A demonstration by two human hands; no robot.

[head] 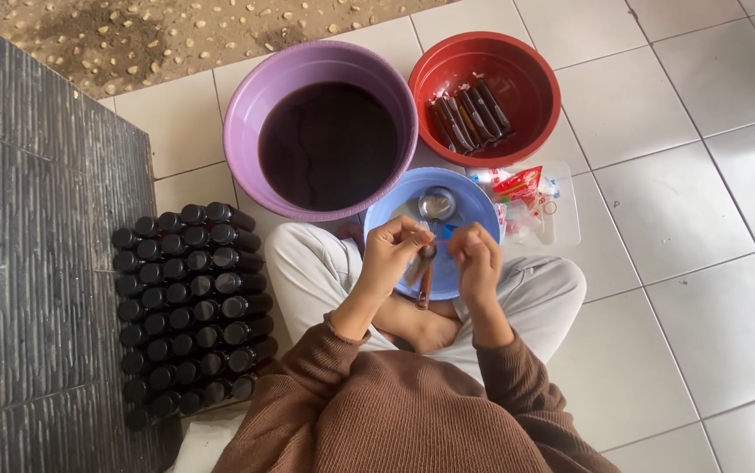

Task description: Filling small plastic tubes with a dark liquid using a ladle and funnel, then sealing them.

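Person sat cross-legged on white tile floor, both forearms in brown sleeves angled fwd & inward, wrists meeting over lap. Left hand was curled, fingers pinched on top of a narrow dark-filled plastic pouch that hung down btwn the two hands. Right hand was also curled w/ fingertips closed near the pouch top, just beside left hand; whether it gripped the pouch or smth small at the neck, can't tell. Pouch hung in front of the blue bowl, which held a metal spoon.

Beyond the bowl: purple basin full of dark liquid, touching a red basin w/ several filled dark pouches lying inside. Clear pack w/ red label lay right of blue bowl. At person's left, rows of dark bottles w/ black caps lay packed tight together, next to a dark ribbed mat.
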